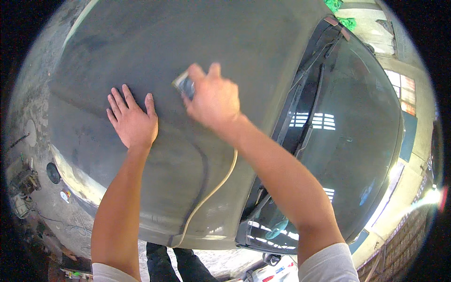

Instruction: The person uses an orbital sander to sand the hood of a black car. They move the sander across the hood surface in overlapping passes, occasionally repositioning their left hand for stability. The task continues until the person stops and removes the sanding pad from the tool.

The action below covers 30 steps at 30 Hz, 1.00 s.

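Observation:
My left hand (135, 120) lies flat on the dull grey car hood (188, 33), fingers spread, with nothing in it. To its right, my right hand (213, 96) is wrapped round a small sanding block (184, 86), dark with a pale edge, held against the hood. The hand and block are slightly blurred, and most of the block is hidden under the fingers. A thin beige hose (213, 190) runs up over the near edge of the hood and disappears behind my right forearm; its end is hidden.
Right of the hood is the windshield (361, 108) with black wipers (312, 108) at its base. Below the hood's left edge, a round black object (53, 173) and a cable (77, 229) lie on the concrete floor (35, 103). Green material (347, 23) shows at the far right.

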{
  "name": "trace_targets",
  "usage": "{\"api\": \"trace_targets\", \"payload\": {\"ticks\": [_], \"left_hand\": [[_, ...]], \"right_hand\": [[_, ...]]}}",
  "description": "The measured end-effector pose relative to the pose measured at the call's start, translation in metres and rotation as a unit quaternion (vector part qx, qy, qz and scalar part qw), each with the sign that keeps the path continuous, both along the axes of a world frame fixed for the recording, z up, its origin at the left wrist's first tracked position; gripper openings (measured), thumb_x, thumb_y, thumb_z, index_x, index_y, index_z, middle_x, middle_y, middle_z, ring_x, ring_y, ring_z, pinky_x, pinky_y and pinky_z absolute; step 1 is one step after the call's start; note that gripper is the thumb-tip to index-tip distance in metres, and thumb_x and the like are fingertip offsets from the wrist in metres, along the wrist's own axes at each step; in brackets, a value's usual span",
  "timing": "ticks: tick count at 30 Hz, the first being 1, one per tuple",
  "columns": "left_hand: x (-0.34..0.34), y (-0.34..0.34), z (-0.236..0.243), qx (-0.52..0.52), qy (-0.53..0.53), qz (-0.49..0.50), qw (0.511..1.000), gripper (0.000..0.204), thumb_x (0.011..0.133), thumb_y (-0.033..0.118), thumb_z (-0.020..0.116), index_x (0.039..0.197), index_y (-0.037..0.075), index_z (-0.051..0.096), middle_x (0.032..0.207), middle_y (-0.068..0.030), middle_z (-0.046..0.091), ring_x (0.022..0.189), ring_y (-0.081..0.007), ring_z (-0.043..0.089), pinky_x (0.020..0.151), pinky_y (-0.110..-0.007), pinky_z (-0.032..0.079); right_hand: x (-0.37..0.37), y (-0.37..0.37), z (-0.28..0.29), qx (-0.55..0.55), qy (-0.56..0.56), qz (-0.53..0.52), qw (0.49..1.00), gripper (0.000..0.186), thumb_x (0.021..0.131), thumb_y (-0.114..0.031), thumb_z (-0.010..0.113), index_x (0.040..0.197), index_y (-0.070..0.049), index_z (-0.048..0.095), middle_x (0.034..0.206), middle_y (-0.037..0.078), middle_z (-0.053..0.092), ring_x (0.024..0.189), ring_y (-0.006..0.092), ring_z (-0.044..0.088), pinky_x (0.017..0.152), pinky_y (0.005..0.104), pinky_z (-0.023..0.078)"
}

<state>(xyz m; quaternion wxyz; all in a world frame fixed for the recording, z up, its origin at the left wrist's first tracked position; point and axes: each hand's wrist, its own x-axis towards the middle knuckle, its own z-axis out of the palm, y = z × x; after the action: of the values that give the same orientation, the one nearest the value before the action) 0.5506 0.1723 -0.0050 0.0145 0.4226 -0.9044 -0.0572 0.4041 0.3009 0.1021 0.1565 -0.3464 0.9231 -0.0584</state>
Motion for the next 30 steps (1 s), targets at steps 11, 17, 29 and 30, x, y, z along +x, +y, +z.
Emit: {"api": "trace_targets", "payload": {"ticks": [11,17,29,30], "left_hand": [[0.002,-0.001,-0.004,-0.016,0.002,-0.007,1.000,0.078,0.110,0.060,0.041,0.166,0.005,0.037,0.173,-0.0239,0.032,0.162,-0.0390,0.026,0.131,-0.056,0.022],[0.001,0.001,0.000,-0.001,-0.003,0.001,1.000,0.076,0.110,0.056,0.041,0.166,0.005,0.036,0.174,-0.0229,0.030,0.163,-0.0377,0.025,0.131,-0.056,0.021],[0.005,-0.001,0.001,0.007,0.003,0.000,1.000,0.078,0.110,0.058,0.040,0.167,0.005,0.035,0.175,-0.0230,0.028,0.164,-0.0379,0.023,0.132,-0.055,0.019],[0.004,-0.001,0.002,0.006,0.004,0.001,1.000,0.078,0.110,0.058,0.041,0.167,0.005,0.035,0.174,-0.0234,0.029,0.163,-0.0382,0.024,0.131,-0.055,0.020]], "right_hand": [[-0.120,-0.031,-0.004,0.023,0.113,-0.104,0.988,0.061,0.088,-0.053,0.077,0.133,-0.015,0.062,0.122,0.026,0.067,0.105,0.0483,0.073,0.087,0.0543,0.063],[-0.035,-0.022,-0.009,-0.008,0.060,-0.024,0.998,0.050,0.087,-0.041,0.081,0.123,-0.014,0.060,0.113,0.026,0.063,0.090,0.0466,0.075,0.076,0.0559,0.063],[-0.119,0.011,-0.010,0.007,0.139,-0.065,0.988,0.060,0.087,-0.052,0.078,0.131,-0.014,0.062,0.115,0.027,0.067,0.103,0.0486,0.073,0.087,0.0558,0.062],[-0.137,0.013,-0.010,0.009,0.154,-0.085,0.984,0.066,0.086,-0.053,0.078,0.138,-0.015,0.061,0.119,0.028,0.068,0.107,0.0476,0.073,0.092,0.0548,0.061]]}}
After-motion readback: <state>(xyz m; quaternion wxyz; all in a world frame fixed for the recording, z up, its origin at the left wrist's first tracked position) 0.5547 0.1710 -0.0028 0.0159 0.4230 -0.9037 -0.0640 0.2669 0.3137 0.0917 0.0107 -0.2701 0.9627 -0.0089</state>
